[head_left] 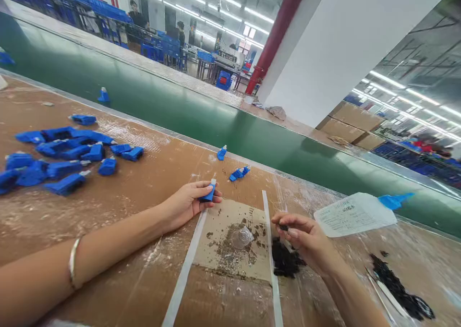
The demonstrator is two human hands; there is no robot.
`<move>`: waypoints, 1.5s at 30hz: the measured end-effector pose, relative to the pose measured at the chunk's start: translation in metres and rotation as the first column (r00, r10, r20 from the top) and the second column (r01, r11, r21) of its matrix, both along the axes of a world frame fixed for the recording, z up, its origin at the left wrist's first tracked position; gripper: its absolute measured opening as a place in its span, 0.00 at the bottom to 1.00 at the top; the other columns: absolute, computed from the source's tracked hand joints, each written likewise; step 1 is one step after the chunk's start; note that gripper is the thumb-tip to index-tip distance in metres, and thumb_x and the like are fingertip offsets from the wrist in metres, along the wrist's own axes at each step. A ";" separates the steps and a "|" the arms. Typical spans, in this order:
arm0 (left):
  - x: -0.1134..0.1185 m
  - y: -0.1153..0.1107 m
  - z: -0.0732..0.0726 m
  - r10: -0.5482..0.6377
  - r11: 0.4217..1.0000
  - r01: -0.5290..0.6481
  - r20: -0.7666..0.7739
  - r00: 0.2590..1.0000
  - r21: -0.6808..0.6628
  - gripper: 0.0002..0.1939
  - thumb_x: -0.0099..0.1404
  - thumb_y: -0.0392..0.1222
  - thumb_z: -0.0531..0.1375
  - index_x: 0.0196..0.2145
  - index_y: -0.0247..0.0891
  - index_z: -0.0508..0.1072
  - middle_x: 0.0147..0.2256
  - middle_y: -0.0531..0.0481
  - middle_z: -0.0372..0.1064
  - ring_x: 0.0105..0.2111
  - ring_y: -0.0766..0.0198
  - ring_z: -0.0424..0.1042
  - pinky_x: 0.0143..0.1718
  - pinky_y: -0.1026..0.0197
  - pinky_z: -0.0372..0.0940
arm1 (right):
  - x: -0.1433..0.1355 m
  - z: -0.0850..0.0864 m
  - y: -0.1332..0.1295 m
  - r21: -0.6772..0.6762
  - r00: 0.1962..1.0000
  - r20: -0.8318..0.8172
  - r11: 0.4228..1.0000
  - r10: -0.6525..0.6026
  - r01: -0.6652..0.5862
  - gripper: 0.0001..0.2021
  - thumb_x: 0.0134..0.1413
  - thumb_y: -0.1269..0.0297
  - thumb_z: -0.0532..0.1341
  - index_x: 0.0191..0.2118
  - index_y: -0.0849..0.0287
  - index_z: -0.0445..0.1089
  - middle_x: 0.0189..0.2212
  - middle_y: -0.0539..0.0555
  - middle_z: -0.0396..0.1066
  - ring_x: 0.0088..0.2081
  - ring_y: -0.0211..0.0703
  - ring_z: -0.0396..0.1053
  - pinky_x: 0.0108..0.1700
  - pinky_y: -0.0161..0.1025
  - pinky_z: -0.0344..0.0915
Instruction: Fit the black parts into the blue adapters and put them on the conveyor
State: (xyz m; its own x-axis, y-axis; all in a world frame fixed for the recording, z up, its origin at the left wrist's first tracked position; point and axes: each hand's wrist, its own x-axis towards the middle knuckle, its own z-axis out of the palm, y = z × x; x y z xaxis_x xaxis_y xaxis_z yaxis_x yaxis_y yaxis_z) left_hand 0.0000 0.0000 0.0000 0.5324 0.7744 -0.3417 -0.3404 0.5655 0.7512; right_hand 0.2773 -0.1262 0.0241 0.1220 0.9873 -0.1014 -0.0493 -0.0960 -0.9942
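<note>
My left hand (196, 199) is closed around a blue plastic housing (207, 194) with a white tip pointing up. Pinched between the fingertips of my right hand (302, 233) is a small black piece (284, 227). Just below that hand lies a pile of small black pieces (286, 260). Between my hands, a cardboard sheet (257, 264) with dark smears carries a small clear round dish (240, 238). Two more blue housings (239, 173) lie close together beyond the cardboard, near another blue housing (222, 152).
Many blue housings (68, 149) lie at the left. A white bottle with a blue nozzle (355, 214) lies at the right, near more black pieces (392, 281) and a pair of tweezers (378, 296). A green conveyor belt (173, 113) crosses behind the table. People sit farther back.
</note>
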 end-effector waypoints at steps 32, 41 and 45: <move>-0.006 -0.021 -0.005 -0.404 0.881 0.393 -0.017 0.915 0.263 0.18 0.57 0.43 0.71 0.40 0.39 0.67 0.34 0.52 0.75 0.31 0.64 0.77 0.35 0.60 0.69 | -0.065 0.016 -0.002 0.164 0.041 0.981 0.703 -0.189 -0.691 0.22 0.61 0.84 0.48 0.48 0.60 0.74 0.44 0.52 0.81 0.47 0.41 0.78 0.49 0.41 0.70; -0.005 -0.030 -0.008 -0.201 0.714 0.329 -0.269 0.942 0.618 0.09 0.56 0.30 0.59 0.34 0.37 0.75 0.33 0.53 0.74 0.35 0.67 0.72 0.41 0.62 0.66 | -0.059 0.013 -0.003 0.102 0.149 0.989 0.764 -0.007 -0.637 0.18 0.64 0.78 0.51 0.53 0.58 0.71 0.48 0.55 0.80 0.49 0.44 0.77 0.52 0.46 0.72; -0.009 -0.038 -0.009 0.059 0.416 0.319 -0.375 0.925 0.852 0.20 0.58 0.27 0.54 0.45 0.38 0.76 0.39 0.49 0.77 0.39 0.64 0.74 0.45 0.59 0.68 | -0.053 0.008 -0.007 0.097 0.406 0.907 0.882 0.113 -0.461 0.14 0.65 0.67 0.58 0.54 0.52 0.70 0.48 0.54 0.79 0.48 0.44 0.78 0.48 0.44 0.76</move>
